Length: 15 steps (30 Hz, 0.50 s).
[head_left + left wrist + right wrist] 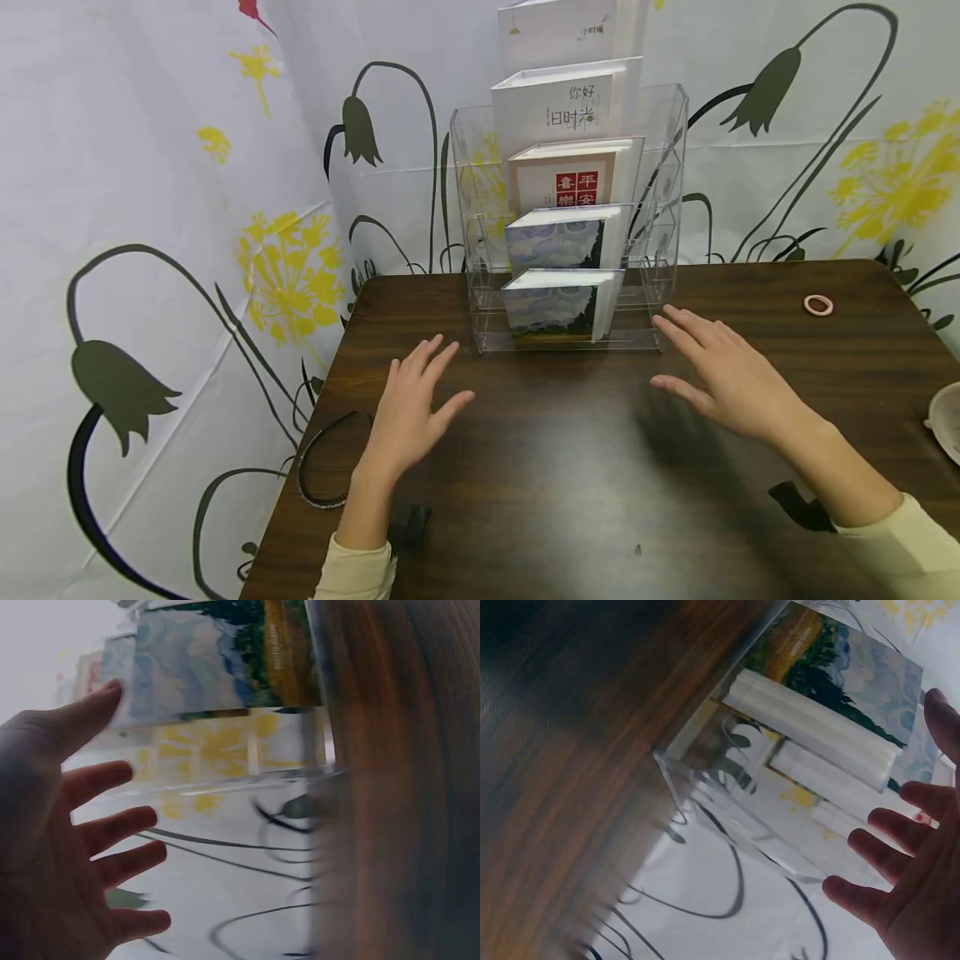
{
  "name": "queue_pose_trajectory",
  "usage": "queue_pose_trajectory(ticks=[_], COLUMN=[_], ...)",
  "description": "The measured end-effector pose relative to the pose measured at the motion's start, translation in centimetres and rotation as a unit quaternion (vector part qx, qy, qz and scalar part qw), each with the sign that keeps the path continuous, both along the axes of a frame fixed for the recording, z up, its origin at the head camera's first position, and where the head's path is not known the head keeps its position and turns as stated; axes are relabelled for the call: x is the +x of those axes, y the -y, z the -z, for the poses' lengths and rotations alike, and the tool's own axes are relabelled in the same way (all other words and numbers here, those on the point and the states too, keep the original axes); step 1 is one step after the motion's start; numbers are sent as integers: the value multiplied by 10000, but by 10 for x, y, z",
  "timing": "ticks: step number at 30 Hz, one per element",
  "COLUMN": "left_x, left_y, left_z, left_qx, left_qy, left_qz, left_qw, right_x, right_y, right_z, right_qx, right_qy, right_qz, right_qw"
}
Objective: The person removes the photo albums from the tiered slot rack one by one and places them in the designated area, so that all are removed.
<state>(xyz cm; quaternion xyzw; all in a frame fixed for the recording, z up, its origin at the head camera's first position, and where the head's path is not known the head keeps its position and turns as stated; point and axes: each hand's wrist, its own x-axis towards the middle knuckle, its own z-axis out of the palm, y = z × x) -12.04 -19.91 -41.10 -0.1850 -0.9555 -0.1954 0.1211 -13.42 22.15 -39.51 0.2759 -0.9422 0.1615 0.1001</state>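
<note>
A clear tiered rack [566, 340] stands at the back of the dark wooden table, holding several photo albums in a column. The lowest album [551, 315] has a painted landscape cover, and the album [558, 237] behind it looks alike. Above them come an album with red characters [577, 179] and a white album [558, 104]. My left hand [408, 412] is held over the table in front of the rack's left side, fingers spread, holding nothing. My right hand [727, 371], fingers extended and thumb apart, is near the rack's lower right corner, also holding nothing.
A pink ring [817, 305] lies at the table's back right. At the right edge a pale dish [947, 421] is partly in view. A dark curved band [318, 502] lies by my left forearm. Behind the table hangs a flower-printed curtain [225, 167].
</note>
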Motion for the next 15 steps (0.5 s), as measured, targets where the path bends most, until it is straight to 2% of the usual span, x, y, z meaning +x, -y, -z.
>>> queue_pose_trajectory(ticks=[3, 6, 10, 15], left_x=[-21, -43, -71, -100], left_y=[4, 4, 0, -7], left_z=[9, 15, 19, 28], left_qx=[1039, 1900, 2588, 3077], left_qy=[111, 177, 341, 469], left_qz=[7, -24, -205, -509], left_qw=[9945, 9816, 9651, 9490], right_x=[-8, -18, -33, -51], right_y=[3, 8, 15, 28], right_z=[3, 9, 20, 33], right_qx=[-507, -1071, -1790, -2530], right_qy=[204, 433, 491, 628], right_qz=[162, 321, 313, 264], right_qw=[9984, 9928, 9821, 9651])
